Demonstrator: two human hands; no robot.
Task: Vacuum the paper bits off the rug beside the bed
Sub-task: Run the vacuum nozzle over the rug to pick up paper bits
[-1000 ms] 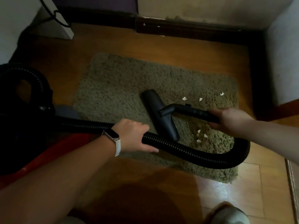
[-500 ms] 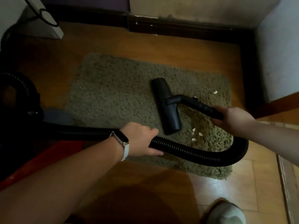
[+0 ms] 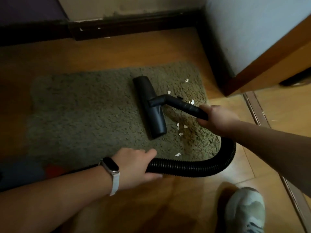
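Black wand (image 3: pixel 185 106) is gripped by the right hand (image 3: pixel 218 120), fingers curled round it; the left hand (image 3: pixel 134 163) clasps the ribbed hose (image 3: pixel 193 167) (watch (image 3: pixel 110 166) on that wrist). The floor head (image 3: pixel 146 93) lies on the olive rug (image 3: pixel 84 106), paper bits (image 3: pixel 178 154) scattered beside it.

The only view comes from a wide-angle camera on the person's head, looking forward and down at the wooden floor (image 3: pixel 151 49), with the rug (image 3: pixel 84 115) across the middle and the skirting board (image 3: pixel 126 29) along the top edge. The left hand (image 3: pixel 134 165) reaches in from the lower left, gripping the hose (image 3: pixel 193 167) low in the frame, and the right hand (image 3: pixel 218 120) from the right edge, gripping the pipe (image 3: pixel 185 106) right of centre. A shoe (image 3: pixel 245 211) shows in the bottom right corner.
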